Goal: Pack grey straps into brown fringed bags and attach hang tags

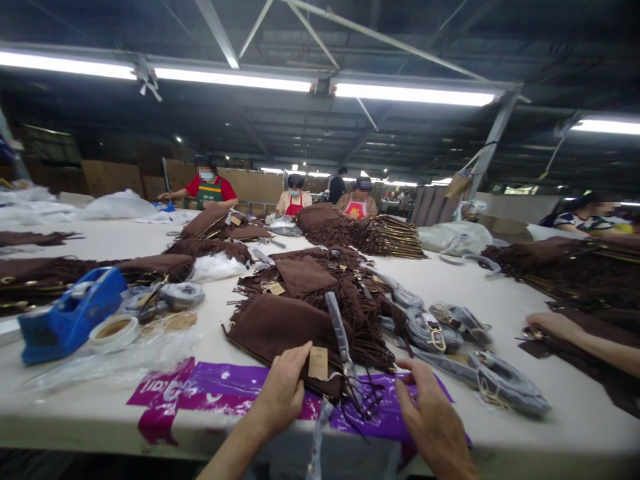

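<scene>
A brown suede fringed bag (280, 327) lies at the near edge of the white table (60, 407), half on a purple plastic bag (220, 387). My left hand (283, 393) rests on the brown bag's near corner, fingers curled beside its tan paper tag (318, 363). My right hand (433, 417) lies on the purple plastic's right part, fingers bent and pressing it down. A plastic-wrapped strap (343, 347) lies across the bag between my hands. Dark fringe strands (367, 400) spill over the plastic.
A blue tape dispenser (70, 317) and tape rolls (115, 330) stand at the left. Piles of brown fringed bags (330, 273) cover the table's middle and far side. Wrapped straps (510, 387) lie at the right, by another person's forearm (585, 340). Several workers stand at the far side.
</scene>
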Tool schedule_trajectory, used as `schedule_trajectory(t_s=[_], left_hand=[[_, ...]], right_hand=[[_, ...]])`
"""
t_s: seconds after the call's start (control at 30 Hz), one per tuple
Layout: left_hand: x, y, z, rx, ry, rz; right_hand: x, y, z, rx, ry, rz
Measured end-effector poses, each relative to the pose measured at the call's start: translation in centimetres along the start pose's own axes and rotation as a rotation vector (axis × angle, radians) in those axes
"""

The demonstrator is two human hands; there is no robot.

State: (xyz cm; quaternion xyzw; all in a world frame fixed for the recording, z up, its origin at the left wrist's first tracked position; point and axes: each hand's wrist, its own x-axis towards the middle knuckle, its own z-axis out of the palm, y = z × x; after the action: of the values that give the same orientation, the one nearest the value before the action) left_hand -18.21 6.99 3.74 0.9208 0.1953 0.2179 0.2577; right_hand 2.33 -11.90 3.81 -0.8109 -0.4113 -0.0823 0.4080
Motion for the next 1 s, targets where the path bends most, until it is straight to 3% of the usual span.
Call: schedule_trajectory(t_s=[0.07,0.13,0.2,0.27,0.37,0.53,0.67,0.77,0.83,0.93,1.0], left_hand=[[-0.1,-0.3,0.4,-0.013,0.025,0.006],[-0.1,-0.6,0.6,-0.022,0.047,0.024],[-0.1,-0.8,0.8,-0.030,0.061,0.039],[-0.1,-0.9,0.7,-0.036,0.060,0.036],[-0.2,-0.9,0.6,-0.034,0.048,0.015],[-0.3,-1.0,0.8,-0.051,0.074,0.026],[-0.2,-1.2,1.1,-0.076,0.112,0.040],[-0.2,-1.3,1.1,-0.103,0.112,0.004],[-0.2,-1.4,1.0,-0.118,0.107,-0.011],[-0.2,-1.5,0.8,-0.121,0.097,-0.025],[-0.3,-1.1,0.6,-0.111,0.096,-0.012]], right_hand=[[0.1,-2.6,0.3,-0.007,-0.089,-0.210],[0.3,-5.9,1.3,-0.016,-0.328,-0.371],[0.6,-8.6,2.8,-0.129,-0.488,-0.396],[0.9,-9.8,4.1,-0.201,-0.559,-0.380],[1.4,-8.7,4.9,-0.128,-0.520,-0.333],[1.8,-6.5,3.4,-0.020,-0.460,-0.358],[1.2,-9.5,3.7,-0.125,-0.498,-0.465],[1.3,-12.2,5.0,-0.334,-0.532,-0.430],[1.8,-12.6,5.4,-0.399,-0.537,-0.426],[2.8,-10.3,4.3,-0.360,-0.482,-0.397],[3.3,-7.4,2.7,-0.385,-0.301,-0.238]])
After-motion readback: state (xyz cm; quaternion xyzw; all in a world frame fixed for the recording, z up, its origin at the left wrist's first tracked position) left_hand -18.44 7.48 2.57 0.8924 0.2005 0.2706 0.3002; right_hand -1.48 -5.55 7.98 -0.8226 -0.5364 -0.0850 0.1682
